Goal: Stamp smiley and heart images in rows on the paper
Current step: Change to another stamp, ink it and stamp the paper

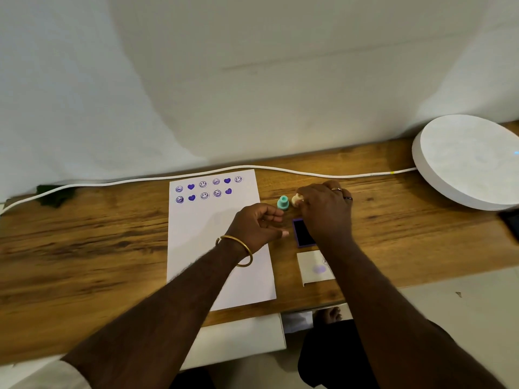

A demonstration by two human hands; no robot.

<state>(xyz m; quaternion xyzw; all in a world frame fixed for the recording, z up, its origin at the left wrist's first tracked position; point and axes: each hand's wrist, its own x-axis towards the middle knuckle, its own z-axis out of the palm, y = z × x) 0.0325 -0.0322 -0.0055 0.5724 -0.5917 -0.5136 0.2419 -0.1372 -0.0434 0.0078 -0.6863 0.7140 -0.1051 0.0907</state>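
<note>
A white sheet of paper (pixel 202 242) lies on the wooden desk (pixel 84 248), with two rows of purple smileys and hearts (pixel 207 188) near its top edge. My left hand (pixel 257 227) rests over the paper's right edge, fingers loosely curled and holding nothing. My right hand (pixel 325 211) grips a cream stamp (pixel 296 199) just right of the paper. A teal stamp (pixel 283 203) stands upright beside it. The purple ink pad (pixel 302 233) lies open, partly under my right hand.
A white cable (pixel 140 179) runs along the desk's back edge to a round white disc device (pixel 466 161) at the right. A small white card (pixel 314 266) with a faint purple mark lies below the ink pad. A dark phone edge (pixel 511 223) shows far right.
</note>
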